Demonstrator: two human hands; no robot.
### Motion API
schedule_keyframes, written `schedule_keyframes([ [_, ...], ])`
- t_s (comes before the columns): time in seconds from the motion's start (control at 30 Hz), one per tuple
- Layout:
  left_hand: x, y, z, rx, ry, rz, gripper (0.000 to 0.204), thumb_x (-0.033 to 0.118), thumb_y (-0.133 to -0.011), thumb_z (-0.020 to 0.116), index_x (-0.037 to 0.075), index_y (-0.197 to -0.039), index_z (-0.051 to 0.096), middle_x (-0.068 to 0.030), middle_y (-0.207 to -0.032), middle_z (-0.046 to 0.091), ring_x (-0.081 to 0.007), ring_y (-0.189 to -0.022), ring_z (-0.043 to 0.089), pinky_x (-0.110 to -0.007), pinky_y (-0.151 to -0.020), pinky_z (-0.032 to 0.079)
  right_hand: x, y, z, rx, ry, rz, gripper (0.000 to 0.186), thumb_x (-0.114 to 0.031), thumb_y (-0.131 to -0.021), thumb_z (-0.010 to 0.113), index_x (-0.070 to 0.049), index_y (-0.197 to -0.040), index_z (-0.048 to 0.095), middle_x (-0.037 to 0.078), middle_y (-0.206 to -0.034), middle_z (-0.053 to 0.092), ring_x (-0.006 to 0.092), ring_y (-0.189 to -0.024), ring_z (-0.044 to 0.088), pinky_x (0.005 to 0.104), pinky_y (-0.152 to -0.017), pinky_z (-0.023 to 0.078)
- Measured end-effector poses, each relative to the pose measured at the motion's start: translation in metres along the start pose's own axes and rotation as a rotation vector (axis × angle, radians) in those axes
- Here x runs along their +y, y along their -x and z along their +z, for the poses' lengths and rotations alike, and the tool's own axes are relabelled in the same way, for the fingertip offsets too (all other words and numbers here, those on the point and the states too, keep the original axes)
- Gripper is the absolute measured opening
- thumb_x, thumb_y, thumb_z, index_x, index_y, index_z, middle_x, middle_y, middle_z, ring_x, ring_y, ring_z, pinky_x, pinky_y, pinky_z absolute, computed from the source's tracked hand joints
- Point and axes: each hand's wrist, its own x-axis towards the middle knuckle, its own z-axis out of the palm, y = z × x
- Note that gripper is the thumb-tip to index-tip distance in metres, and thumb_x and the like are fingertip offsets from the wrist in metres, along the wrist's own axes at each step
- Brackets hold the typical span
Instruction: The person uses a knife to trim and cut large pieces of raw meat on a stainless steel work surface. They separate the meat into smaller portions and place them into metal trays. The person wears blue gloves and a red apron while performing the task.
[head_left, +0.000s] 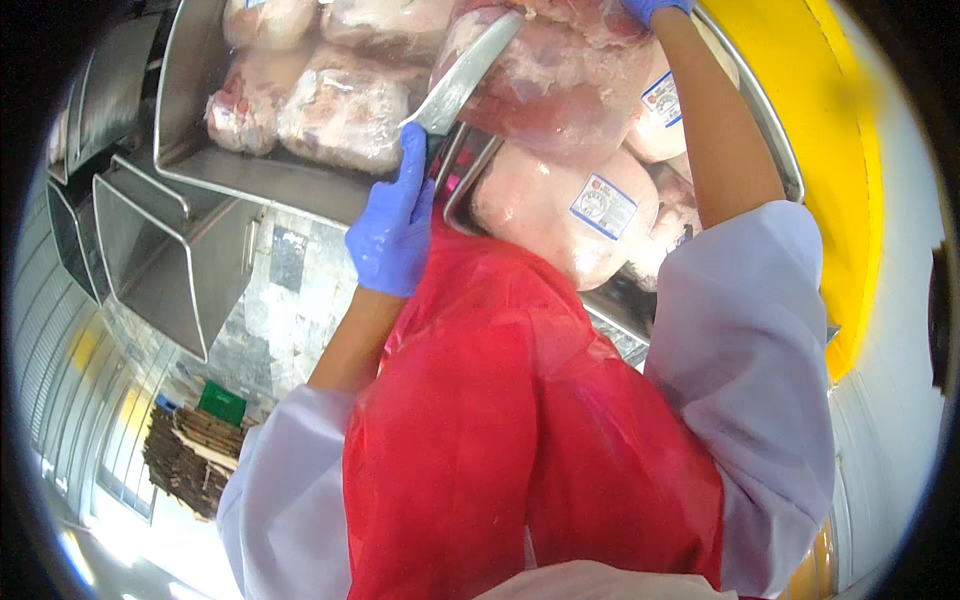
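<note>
My left hand (390,240) clamped on a smooth metal-bladed knife (468,75), my right hand (657,7) at glossy raw meat (560,95), grip indeterminate, straight-rimmed metal tub (290,188).

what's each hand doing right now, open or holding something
Left hand: closed, holding the knife.
Right hand: at the meat, mostly out of view; grip cannot be told.

Dressed in red, white and blue

The left hand (390,225) and right hand (657,8) wear thin, close-fitting violet-blue gloves. The left sleeve (295,490) and right sleeve (745,370) are white with a lilac cast, loose and wide, stopping well short of the gloves. A glossy, creased red apron (530,430) covers the front; off-white material (600,583) crosses its lower part.
</note>
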Motion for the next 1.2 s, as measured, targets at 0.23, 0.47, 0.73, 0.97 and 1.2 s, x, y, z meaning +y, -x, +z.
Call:
schedule_keyframes([
  [0.23, 0.028, -0.022, -0.127, -0.115, -0.095, 0.15, 0.049, 0.026, -0.096, 0.06, 0.033, -0.143, 0.048, -0.019, -0.101, 0.067, -0.0366, -0.089, 0.067, -0.04, -0.072, 0.054, 0.036, -0.023, 0.041, 0.004, 0.102, -0.226, 0.079, -0.07, -0.094, 0.029, -0.002, -0.106, 0.067, 0.024, -0.113, 0.066, 0.0398, -0.106, 0.062, 0.0471, -0.093, 0.047],
  [0.47, 0.046, -0.044, -0.135, -0.099, -0.294, 0.247, 0.045, 0.03, -0.098, 0.055, 0.033, -0.142, 0.047, -0.0187, -0.097, 0.068, -0.0381, -0.083, 0.066, -0.047, -0.067, 0.052, 0.0, 0.004, 0.003, 0.007, -0.027, 0.072, 0.086, -0.077, -0.09, 0.028, -0.003, -0.11, 0.068, 0.024, -0.118, 0.065, 0.0398, -0.111, 0.061, 0.0468, -0.096, 0.046],
  [0.73, 0.007, -0.004, -0.033, 0.08, -0.04, 0.098, 0.06, 0.021, -0.095, 0.063, 0.035, -0.149, 0.04, -0.0144, -0.079, 0.062, -0.0311, -0.068, 0.062, -0.043, -0.064, 0.05, 0.005, 0.0, 0.008, 0.004, 0.023, 0.058, 0.085, -0.075, -0.091, 0.028, -0.001, -0.107, 0.068, 0.026, -0.114, 0.065, 0.0403, -0.109, 0.062, 0.047, -0.096, 0.046],
  [0.97, 0.013, -0.001, 0.014, 0.086, 0.053, -0.014, 0.065, 0.014, -0.093, 0.063, 0.031, -0.15, 0.039, -0.0155, -0.081, 0.061, -0.031, -0.066, 0.059, -0.041, -0.064, 0.049, 0.018, -0.006, 0.014, 0.065, 0.063, 0.013, 0.081, -0.07, -0.095, 0.026, -0.002, -0.106, 0.068, 0.026, -0.11, 0.066, 0.0421, -0.106, 0.062, 0.0478, -0.095, 0.046],
  [1.2, -0.006, -0.003, 0.049, 0.174, 0.17, 0.027, 0.065, 0.013, -0.09, 0.066, 0.027, -0.149, 0.041, -0.0176, -0.085, 0.064, -0.0329, -0.067, 0.06, -0.042, -0.063, 0.05, 0.015, 0.0, 0.019, 0.064, 0.033, -0.026, 0.076, -0.067, -0.096, 0.029, -0.002, -0.108, 0.066, 0.026, -0.111, 0.066, 0.042, -0.106, 0.062, 0.048, -0.094, 0.046],
])
